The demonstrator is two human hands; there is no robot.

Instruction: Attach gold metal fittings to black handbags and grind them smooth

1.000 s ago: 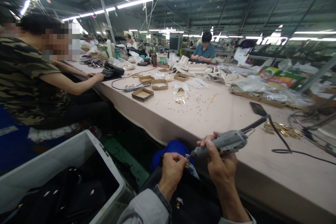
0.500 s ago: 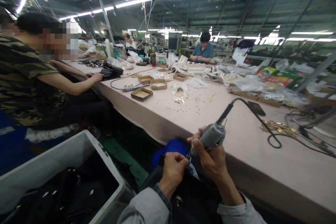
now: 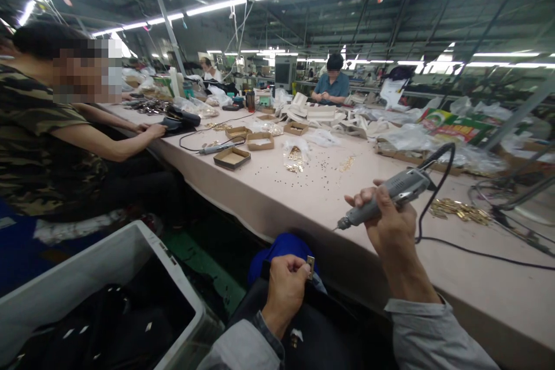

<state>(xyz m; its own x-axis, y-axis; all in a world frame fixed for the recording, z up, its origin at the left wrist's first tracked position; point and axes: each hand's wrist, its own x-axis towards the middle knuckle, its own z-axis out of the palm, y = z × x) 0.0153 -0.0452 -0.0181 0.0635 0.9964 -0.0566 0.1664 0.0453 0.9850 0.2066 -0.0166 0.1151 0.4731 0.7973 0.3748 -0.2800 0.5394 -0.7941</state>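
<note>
My right hand [image 3: 390, 222] is wrapped round a grey electric screwdriver [image 3: 388, 193], held over the table's front edge. Its bit points left and downward, apart from anything else, and a black cord loops off its back end. In a pinch between thumb and fingers, my left hand [image 3: 286, 286] holds a small gold metal plate [image 3: 310, 267]. Below that hand, black material [image 3: 329, 324] lies across my lap, with a small shiny metal fitting [image 3: 295, 338] on it.
A grey bin [image 3: 169, 272] with black pieces stands at lower left. On the table [image 3: 277, 196] are small cardboard boxes [image 3: 233, 158], scattered tiny dark parts, a pile of gold plates [image 3: 459, 210] and plastic bags. A co-worker in camouflage [image 3: 52, 144] sits at left.
My right hand has moved right and up with the screwdriver, away from the gold plate, and the tool has tipped nearer to level. My left hand stays almost in place.
</note>
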